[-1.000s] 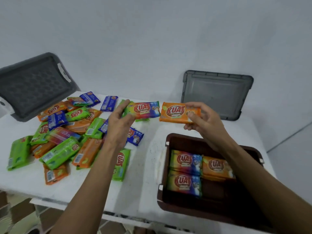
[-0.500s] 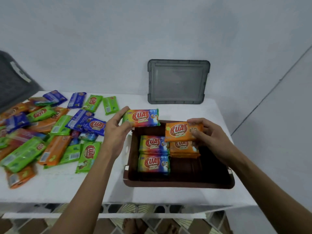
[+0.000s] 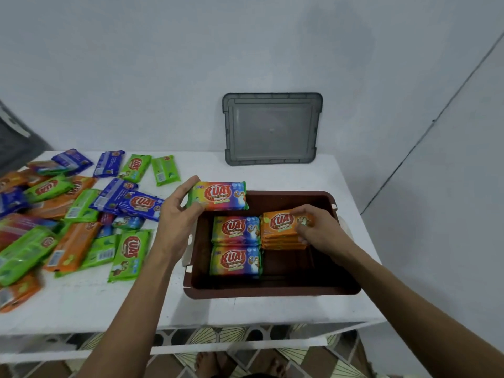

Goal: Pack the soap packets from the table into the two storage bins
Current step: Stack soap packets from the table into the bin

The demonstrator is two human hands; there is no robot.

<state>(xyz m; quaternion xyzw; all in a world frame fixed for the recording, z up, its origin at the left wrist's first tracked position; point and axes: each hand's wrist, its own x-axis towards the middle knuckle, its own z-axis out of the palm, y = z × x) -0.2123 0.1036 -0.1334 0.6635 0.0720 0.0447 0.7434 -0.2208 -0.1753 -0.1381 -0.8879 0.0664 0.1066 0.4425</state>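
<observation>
**Orange packet set down on its stack, rainbow packet brought over the bin**

Half a second earlier the orange packet [image 3: 281, 222] was held above the brown bin [image 3: 272, 291]; it has now been lowered onto the orange stack in the bin's far right part, just beside the rainbow packets. It is pinched at its right end by the right hand [image 3: 319, 230], whose fingers are curled round it. This placement is judged nearly done, with only the release left.

The held rainbow packet [image 3: 218, 196] has been carried inward at the same time and is now over the bin's far left corner. It is gripped at its left end by the left hand [image 3: 177, 216], thumb underneath and fingers on the upper edge. The open slot behind the two rainbow packets already in the bin ( [image 3: 236, 230] and [image 3: 236, 261]) is judged to be its likely place.

Much of the task remains. A loose pile of packets [image 3: 68, 214] is spread over the white table [image 3: 109, 304] to the left of the bin, in green, orange and blue wrappers. Only one bin is plainly seen. A dark grey piece [image 3: 13, 143] is cut off by the frame far to the bin's left, and what it is cannot be told.

The packets are flat, oblong blocks in glossy printed film with crimped ends, and they are stacked squarely. The bin is a shallow rectangular tub of smooth, rigid plastic with a rolled rim. A grey ribbed lid [image 3: 272, 129] is leaned on the wall behind the bin.
</observation>
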